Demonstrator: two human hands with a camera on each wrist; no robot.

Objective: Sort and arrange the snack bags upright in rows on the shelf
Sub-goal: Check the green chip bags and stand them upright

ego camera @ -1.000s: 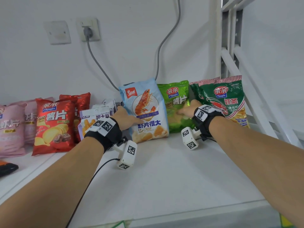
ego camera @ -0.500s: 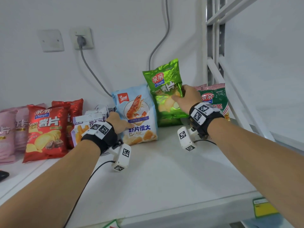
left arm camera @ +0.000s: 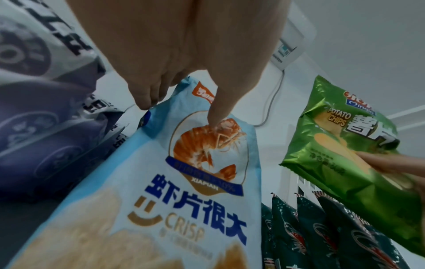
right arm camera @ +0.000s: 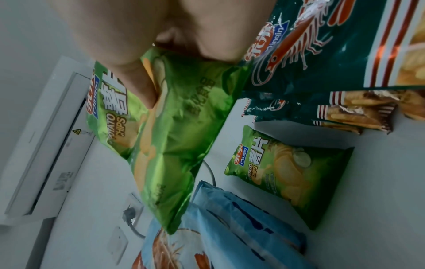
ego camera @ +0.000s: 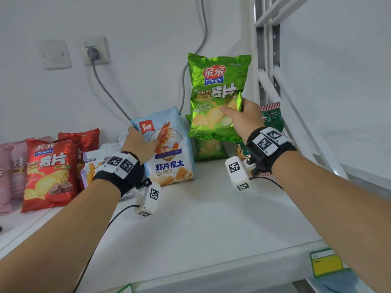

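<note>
Right hand pinching green chip bag aloft for re-slotting, left hand gripping blue prawn bag upright on shelf.

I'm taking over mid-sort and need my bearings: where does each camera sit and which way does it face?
Head: above, facing the white shelf; both forearms show.
Left wrist: along the left hand gripping the pale blue shrimp-crisp bag.
Right wrist: along the right hand holding the shiny green potato-chip bag.
All three share both bags.
</note>
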